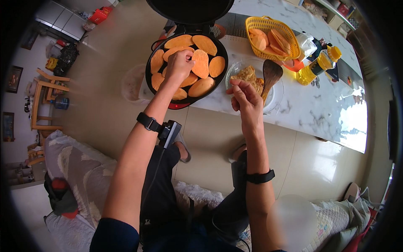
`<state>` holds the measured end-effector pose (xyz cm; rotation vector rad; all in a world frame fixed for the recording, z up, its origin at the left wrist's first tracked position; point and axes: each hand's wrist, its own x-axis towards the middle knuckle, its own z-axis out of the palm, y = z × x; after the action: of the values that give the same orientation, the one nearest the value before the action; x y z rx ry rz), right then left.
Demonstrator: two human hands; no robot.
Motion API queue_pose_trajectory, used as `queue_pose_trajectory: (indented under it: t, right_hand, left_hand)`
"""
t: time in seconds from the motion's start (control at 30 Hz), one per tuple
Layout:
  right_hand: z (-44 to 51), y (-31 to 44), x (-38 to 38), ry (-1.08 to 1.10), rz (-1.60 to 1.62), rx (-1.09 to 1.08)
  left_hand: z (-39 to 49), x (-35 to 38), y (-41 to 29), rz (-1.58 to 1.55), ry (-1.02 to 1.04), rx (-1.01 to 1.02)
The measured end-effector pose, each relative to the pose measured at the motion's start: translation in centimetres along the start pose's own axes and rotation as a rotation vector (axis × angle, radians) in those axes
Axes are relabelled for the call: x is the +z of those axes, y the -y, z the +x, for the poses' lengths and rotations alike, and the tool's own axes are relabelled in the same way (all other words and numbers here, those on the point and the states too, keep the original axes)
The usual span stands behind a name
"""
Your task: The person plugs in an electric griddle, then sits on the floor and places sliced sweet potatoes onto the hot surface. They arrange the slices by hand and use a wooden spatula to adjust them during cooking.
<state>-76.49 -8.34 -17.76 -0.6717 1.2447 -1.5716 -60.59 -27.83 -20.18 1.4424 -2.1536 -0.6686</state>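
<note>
Over the black round electric griddle (pixel 224 74) is my left hand (pixel 178 65), its fingers bent at the left edge of an orange sweet potato slice (pixel 200 64). Whether they grip that slice or only touch it is hard to tell. Several more sweet potato slices (pixel 201 87) lie in the pan, some partly hidden under my hand and forearm. My right hand (pixel 247 98) hovers at the near side of a clear glass plate (pixel 232 67), fingers loosely curled and nothing visible in them. Browned food (pixel 247 75) and a wooden spatula (pixel 271 74) rest on the plate.
The griddle's black lid (pixel 190 11) stands raised behind it. A yellow plastic basket (pixel 294 44) holds more slices. To its right are a white packet (pixel 306 45) and an oil bottle (pixel 315 67), on the marble-patterned table (pixel 318 107). A device is strapped to my left wrist, its cable trailing down.
</note>
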Motion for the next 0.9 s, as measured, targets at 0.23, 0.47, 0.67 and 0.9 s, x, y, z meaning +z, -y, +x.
queue_pose_trajectory:
  t: [0.23,0.47,0.67,0.9]
  right_hand:
    - [0.1,-0.4,0.0,0.03,0.021,0.0]
    - [0.2,-0.9,0.3,0.063,0.003,-0.007]
    - [0.3,-1.0,0.2,0.077,0.009,-0.012]
    - [0.3,-1.3,0.0,0.083,0.01,-0.036]
  left_hand:
    - [-1.0,-1.1,-0.7,0.053,0.176,-0.021]
    - [-0.7,0.2,-1.7,0.18,0.121,-0.04]
    - [-0.3,1.0,-2.2,0.228,0.127,-0.198]
    - [1.3,1.0,0.4,-0.217,0.12,-0.24]
